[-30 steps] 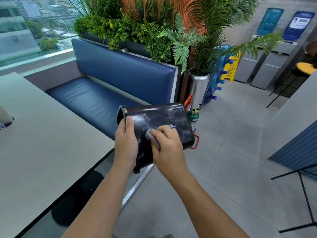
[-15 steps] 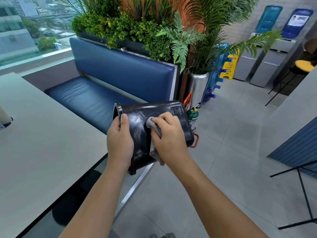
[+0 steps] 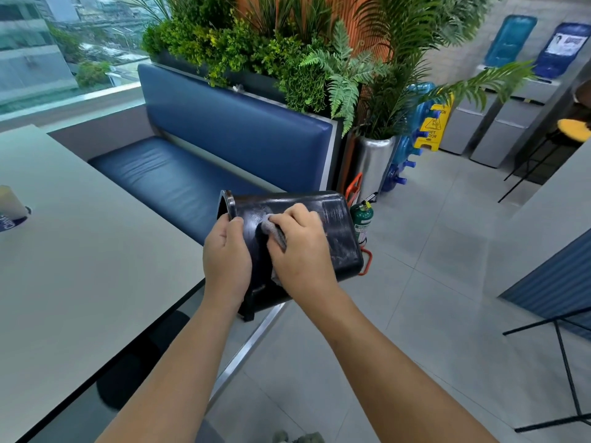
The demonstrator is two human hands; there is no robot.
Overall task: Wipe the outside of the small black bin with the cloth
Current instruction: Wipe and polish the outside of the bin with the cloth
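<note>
Grey tiles made up the floor point(image 3: 431, 298), running out to the far wall. Pale table point(image 3: 80, 282) filled the left side, its right edge cutting diagonally toward the person. Beyond the table's far edge stood a blue padded bench point(image 3: 224, 139), with a long planter point(image 3: 256, 49) of ferns and leafy greenery along the top of its backrest. Two water dispensers point(image 3: 511, 123) stood against the far wall, blue bottles on top. Silver pot point(image 3: 372, 164) holding a palm stood at the bench's end. Yellow wet-floor sign point(image 3: 433, 126) stood on the floor behind it, partly hidden by fronds.

Small black bin point(image 3: 339, 238) was off the table, held in the air just past the table's right edge, in front of the bench seat. It lay on its side, open mouth to the left, base to the right. Pale streaks showed on its glossy upper side. Left hand point(image 3: 225, 257) clamped the mouth end, thumb up by the rim, fingers curled round the wall. Right hand point(image 3: 303, 251) lay on the bin's side, fingers curled over a bunched grey cloth point(image 3: 275, 233) and pressing it to the surface. One end of the cloth poked out toward the left hand.

Green fire extinguisher point(image 3: 363, 223) stood on the floor, seen just beyond the bin's base. Pale cup point(image 3: 9, 203) sat on the table's left part, cropped by the frame.
</note>
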